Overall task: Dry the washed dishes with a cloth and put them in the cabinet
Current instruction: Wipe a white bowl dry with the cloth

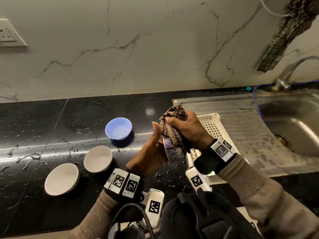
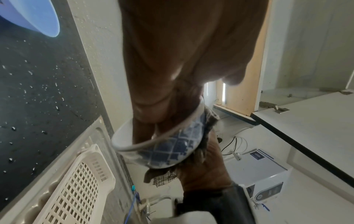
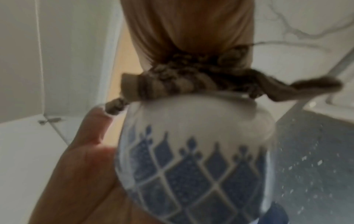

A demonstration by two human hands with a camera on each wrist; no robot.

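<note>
One blue-patterned bowl (image 1: 170,150) sits in my left hand (image 1: 148,157), fingers inside its rim, held above the wet bench (image 1: 51,118); my right hand (image 1: 188,130) grips the checked cloth (image 1: 174,116) bunched against the bowl's outside, beside the white basket (image 1: 213,125)

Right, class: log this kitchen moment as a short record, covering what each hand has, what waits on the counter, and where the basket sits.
left hand: holds blue patterned bowl, fingers inside
right hand: grips checked cloth against the bowl
counter: wet; one blue bowl, two white bowls
basket: white, on the sink drainboard
stage: drying, nothing put away yet
</note>
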